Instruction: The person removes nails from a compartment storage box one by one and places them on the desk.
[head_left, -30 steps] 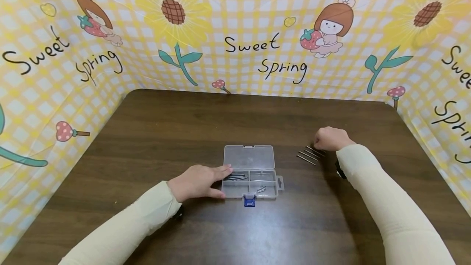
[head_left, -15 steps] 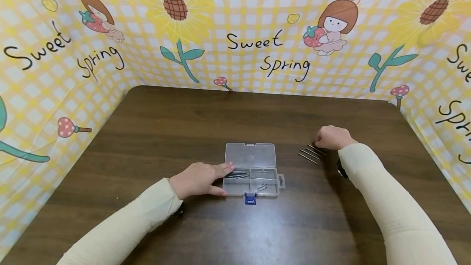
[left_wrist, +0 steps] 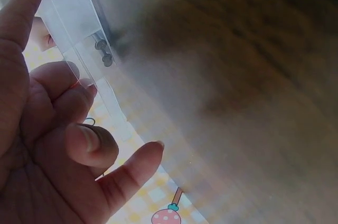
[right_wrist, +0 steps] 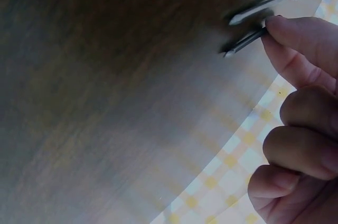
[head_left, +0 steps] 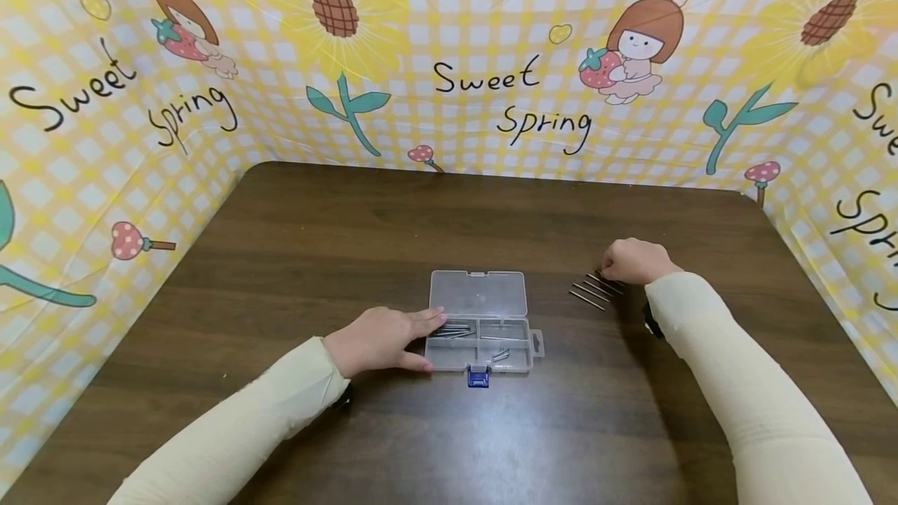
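Barely changed in a second, the right hand [head_left: 634, 262] pinched a nail [right_wrist: 245, 42] beside other nails [head_left: 587, 301] on the table [head_left: 365, 232], seemingly not yet lifted; the left hand [head_left: 375, 341], fingers apart, touched the open box [head_left: 479, 291].

A hand could pass over the table [head_left: 351, 232] between box [head_left: 452, 358] and nails [head_left: 587, 301], or along the far edge behind the opened lid [head_left: 479, 293]. The left hand [head_left: 375, 340] obstructs the box's left side; the right hand [head_left: 637, 261] obstructs reaching the nails from the table's right edge.
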`<action>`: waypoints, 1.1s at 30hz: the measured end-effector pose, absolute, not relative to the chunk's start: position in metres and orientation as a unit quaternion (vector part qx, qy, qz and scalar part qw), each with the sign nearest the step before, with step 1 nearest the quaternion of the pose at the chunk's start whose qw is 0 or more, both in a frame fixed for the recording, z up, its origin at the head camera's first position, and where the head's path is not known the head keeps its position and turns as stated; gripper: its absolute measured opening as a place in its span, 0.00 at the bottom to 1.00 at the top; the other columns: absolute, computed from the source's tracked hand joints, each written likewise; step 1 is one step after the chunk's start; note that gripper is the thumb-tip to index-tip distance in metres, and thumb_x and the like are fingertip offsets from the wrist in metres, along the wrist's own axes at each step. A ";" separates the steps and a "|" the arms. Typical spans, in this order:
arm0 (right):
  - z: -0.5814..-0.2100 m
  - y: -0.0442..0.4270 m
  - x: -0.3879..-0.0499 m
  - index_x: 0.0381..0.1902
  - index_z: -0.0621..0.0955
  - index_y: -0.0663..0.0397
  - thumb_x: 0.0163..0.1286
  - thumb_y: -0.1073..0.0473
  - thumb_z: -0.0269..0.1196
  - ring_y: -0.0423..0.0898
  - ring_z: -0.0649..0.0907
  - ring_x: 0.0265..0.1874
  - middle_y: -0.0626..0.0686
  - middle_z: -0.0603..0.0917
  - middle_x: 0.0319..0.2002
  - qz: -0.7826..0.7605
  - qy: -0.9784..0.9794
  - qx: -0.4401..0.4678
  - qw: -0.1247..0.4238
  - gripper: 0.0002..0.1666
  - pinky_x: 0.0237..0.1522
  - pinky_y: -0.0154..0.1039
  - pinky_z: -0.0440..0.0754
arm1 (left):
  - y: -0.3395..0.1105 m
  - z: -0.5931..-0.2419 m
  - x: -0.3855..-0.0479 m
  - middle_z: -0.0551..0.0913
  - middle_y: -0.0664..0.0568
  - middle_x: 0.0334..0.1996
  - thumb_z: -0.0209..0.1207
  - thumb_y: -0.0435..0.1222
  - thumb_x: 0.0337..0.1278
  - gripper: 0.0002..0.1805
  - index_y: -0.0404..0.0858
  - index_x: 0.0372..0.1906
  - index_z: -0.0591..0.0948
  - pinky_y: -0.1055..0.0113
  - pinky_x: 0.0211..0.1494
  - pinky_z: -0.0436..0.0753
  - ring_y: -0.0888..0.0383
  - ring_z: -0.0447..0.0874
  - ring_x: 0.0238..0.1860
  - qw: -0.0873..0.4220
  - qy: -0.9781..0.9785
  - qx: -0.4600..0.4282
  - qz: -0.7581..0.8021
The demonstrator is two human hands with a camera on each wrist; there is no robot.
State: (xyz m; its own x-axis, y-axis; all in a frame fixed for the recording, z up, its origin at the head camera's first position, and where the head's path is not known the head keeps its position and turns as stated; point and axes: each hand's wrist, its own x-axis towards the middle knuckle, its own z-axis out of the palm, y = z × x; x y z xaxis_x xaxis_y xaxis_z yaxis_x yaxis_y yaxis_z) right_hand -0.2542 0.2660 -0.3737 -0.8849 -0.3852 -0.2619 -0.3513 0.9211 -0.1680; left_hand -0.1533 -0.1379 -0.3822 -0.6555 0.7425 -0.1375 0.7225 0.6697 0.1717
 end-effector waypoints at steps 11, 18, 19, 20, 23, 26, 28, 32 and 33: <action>-0.370 0.270 -0.253 0.15 0.73 0.47 0.62 0.61 0.57 0.41 0.64 0.19 0.42 0.66 0.16 -0.070 0.971 -0.169 0.152 0.16 0.22 0.39 0.61 | -0.136 -0.380 -0.152 0.70 0.48 0.66 0.63 0.54 0.54 0.40 0.38 0.68 0.70 0.57 0.44 0.79 0.51 0.79 0.56 0.105 0.908 0.403 0.049; -0.356 0.268 -0.249 0.22 0.80 0.50 0.61 0.64 0.55 0.43 0.67 0.21 0.45 0.69 0.18 -0.074 0.974 -0.164 0.136 0.11 0.25 0.43 0.63 | -0.137 -0.378 -0.153 0.70 0.48 0.66 0.63 0.54 0.54 0.39 0.38 0.67 0.71 0.59 0.43 0.80 0.52 0.80 0.55 0.102 0.908 0.403 0.044; -0.355 0.267 -0.248 0.22 0.81 0.50 0.61 0.64 0.55 0.43 0.67 0.21 0.45 0.70 0.18 -0.072 0.974 -0.166 0.136 0.11 0.25 0.43 0.63 | -0.137 -0.378 -0.153 0.70 0.48 0.66 0.63 0.54 0.54 0.39 0.38 0.68 0.71 0.59 0.43 0.80 0.52 0.80 0.55 0.103 0.908 0.403 0.045; -0.354 0.267 -0.247 0.23 0.82 0.51 0.62 0.64 0.55 0.43 0.68 0.22 0.45 0.72 0.19 -0.070 0.974 -0.170 0.133 0.11 0.25 0.43 0.64 | -0.137 -0.378 -0.153 0.70 0.48 0.66 0.63 0.54 0.54 0.39 0.38 0.68 0.70 0.59 0.43 0.80 0.52 0.80 0.55 0.105 0.908 0.403 0.045; -0.351 0.264 -0.245 0.26 0.84 0.52 0.62 0.65 0.55 0.43 0.70 0.23 0.45 0.75 0.22 -0.064 0.974 -0.176 0.128 0.11 0.26 0.43 0.66 | -0.137 -0.379 -0.153 0.70 0.48 0.67 0.63 0.54 0.54 0.39 0.38 0.68 0.70 0.59 0.43 0.80 0.51 0.80 0.55 0.107 0.907 0.404 0.047; -0.347 0.259 -0.242 0.28 0.84 0.52 0.63 0.64 0.56 0.43 0.72 0.24 0.46 0.78 0.24 -0.057 0.974 -0.183 0.121 0.10 0.26 0.43 0.68 | -0.136 -0.379 -0.153 0.69 0.48 0.67 0.63 0.54 0.54 0.39 0.38 0.68 0.69 0.58 0.44 0.79 0.51 0.79 0.55 0.112 0.907 0.402 0.050; -0.345 0.254 -0.239 0.28 0.84 0.52 0.64 0.63 0.57 0.42 0.73 0.24 0.46 0.79 0.24 -0.054 0.973 -0.189 0.119 0.09 0.26 0.43 0.69 | -0.136 -0.379 -0.153 0.69 0.48 0.67 0.63 0.54 0.54 0.40 0.38 0.68 0.69 0.57 0.46 0.79 0.51 0.79 0.56 0.115 0.908 0.400 0.052; -0.340 0.240 -0.233 0.33 0.86 0.52 0.64 0.62 0.58 0.42 0.79 0.27 0.48 0.84 0.30 -0.050 0.971 -0.208 0.110 0.09 0.28 0.45 0.76 | -0.136 -0.378 -0.154 0.69 0.47 0.67 0.63 0.53 0.54 0.40 0.37 0.68 0.69 0.56 0.48 0.79 0.51 0.77 0.58 0.121 0.907 0.399 0.055; -0.339 0.236 -0.231 0.34 0.87 0.52 0.65 0.61 0.59 0.43 0.80 0.28 0.49 0.85 0.31 -0.051 0.970 -0.212 0.111 0.09 0.29 0.46 0.77 | -0.135 -0.378 -0.155 0.69 0.47 0.67 0.63 0.53 0.54 0.40 0.37 0.69 0.69 0.56 0.48 0.79 0.51 0.77 0.58 0.121 0.907 0.400 0.054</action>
State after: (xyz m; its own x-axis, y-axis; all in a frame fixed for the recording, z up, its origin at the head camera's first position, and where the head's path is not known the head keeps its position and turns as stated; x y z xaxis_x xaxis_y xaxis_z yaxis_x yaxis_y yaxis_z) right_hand -0.2315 0.2360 -0.3392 -0.8858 -0.4218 -0.1934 -0.3991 0.9052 -0.1463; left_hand -0.1547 -0.1354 -0.3777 -0.6513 0.7381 -0.1759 0.7121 0.6746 0.1942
